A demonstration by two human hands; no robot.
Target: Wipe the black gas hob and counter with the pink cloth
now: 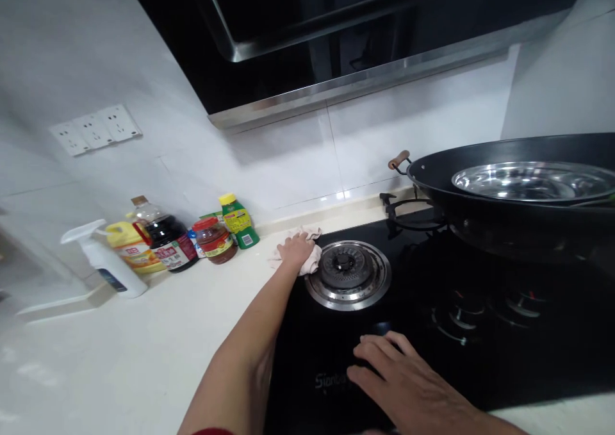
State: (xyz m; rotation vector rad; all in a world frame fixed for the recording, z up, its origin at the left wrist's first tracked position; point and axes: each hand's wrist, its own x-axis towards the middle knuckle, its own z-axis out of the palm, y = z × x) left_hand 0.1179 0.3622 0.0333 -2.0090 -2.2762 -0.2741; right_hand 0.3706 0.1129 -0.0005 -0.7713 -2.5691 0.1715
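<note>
My left hand (295,250) reaches forward and presses on a pale, crumpled cloth (311,260) at the left edge of the black glass cooktop (307,352). The cloth lies partly on the counter and bunches out around my fingers, right beside the round gas burner (346,273). Some of the cloth is hidden under the palm. Nearer to me, my right hand (401,377) is over the front of the cooktop with its fingers apart and nothing in them. Whether it touches the glass, I cannot tell.
A large black wok (432,182) with a metal basin (528,180) inside stands on the right. Along the wall at left are a spray bottle (108,265), a dark sauce bottle (170,239), a red-lidded jar (216,241) and a green bottle (240,222). A range hood (365,44) hangs above.
</note>
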